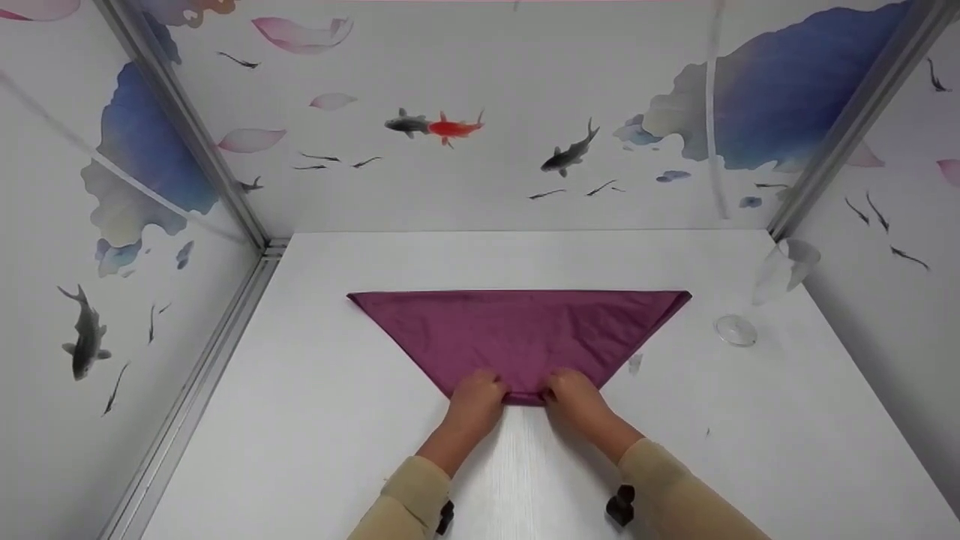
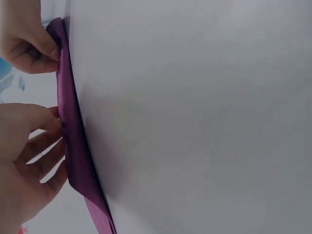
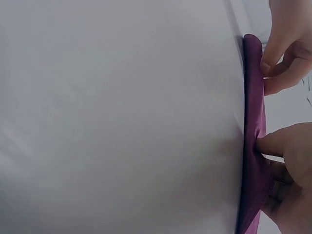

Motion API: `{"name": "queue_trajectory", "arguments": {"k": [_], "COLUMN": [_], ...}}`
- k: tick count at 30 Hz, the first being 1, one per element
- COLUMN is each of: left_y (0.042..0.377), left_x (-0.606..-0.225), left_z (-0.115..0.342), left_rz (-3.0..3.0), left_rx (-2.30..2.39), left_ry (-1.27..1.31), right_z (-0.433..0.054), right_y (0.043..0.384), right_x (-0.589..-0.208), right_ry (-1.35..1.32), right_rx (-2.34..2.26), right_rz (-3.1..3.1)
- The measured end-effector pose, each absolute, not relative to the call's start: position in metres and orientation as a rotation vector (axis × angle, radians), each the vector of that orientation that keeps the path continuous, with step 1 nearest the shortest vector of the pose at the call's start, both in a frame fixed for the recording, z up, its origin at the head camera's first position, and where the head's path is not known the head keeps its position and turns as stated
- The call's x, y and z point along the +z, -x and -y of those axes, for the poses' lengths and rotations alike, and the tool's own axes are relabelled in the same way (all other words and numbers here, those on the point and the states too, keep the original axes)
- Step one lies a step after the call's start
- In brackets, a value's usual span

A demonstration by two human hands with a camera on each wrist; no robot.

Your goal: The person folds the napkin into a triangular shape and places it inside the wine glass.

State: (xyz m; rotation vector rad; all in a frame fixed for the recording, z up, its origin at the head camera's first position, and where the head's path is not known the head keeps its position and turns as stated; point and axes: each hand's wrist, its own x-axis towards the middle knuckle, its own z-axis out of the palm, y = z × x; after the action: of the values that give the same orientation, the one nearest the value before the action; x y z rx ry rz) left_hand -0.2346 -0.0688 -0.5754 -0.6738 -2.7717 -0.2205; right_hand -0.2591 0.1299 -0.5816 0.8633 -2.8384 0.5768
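A purple cloth [image 1: 487, 330] lies on the white table, its long straight edge at the far side and its sides slanting in toward a short folded near edge. My left hand [image 1: 478, 397] pinches the left part of that near edge. Beside it, a small gap away, my right hand [image 1: 576, 401] pinches the right part. In the left wrist view the near edge of the cloth [image 2: 73, 117] shows as a thick folded band between thumb and fingers. The right wrist view shows the same band of cloth [image 3: 253, 107] with both thumbs on it.
To the right on the table [image 1: 300, 450] stands a clear plastic cup [image 1: 784, 274], with a clear round lid [image 1: 736, 330] near it. White panels [image 1: 480, 187] printed with fish and petals wall in the back and sides, with metal rails [image 1: 202, 405] at the corners.
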Motion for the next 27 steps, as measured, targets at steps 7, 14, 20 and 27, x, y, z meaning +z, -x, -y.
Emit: {"name": "queue_trajectory", "arguments": {"k": [7,14,20,27], "left_y": [0.233,0.231,0.228,0.228], "left_x": [-0.580,-0.575,-0.570,-0.572], "left_z": [0.064,0.065,0.066,0.067], "left_rz": [2.733,2.878,2.926,2.917], "left_rx": [-0.165,-0.219,-0.252,-0.273], "left_ry": [0.691,0.616,0.576,0.560], "right_z": [-0.129,-0.128,-0.126,-0.115], "right_y": [0.258,0.251,0.238,0.231], "right_x": [-0.586,-0.584,-0.579,-0.583], "right_ry": [-0.837,-0.887,-0.871,-0.922], "right_rx": [0.610,0.578,0.544,0.509], "right_rz": [2.790,2.820,2.776,2.614]}}
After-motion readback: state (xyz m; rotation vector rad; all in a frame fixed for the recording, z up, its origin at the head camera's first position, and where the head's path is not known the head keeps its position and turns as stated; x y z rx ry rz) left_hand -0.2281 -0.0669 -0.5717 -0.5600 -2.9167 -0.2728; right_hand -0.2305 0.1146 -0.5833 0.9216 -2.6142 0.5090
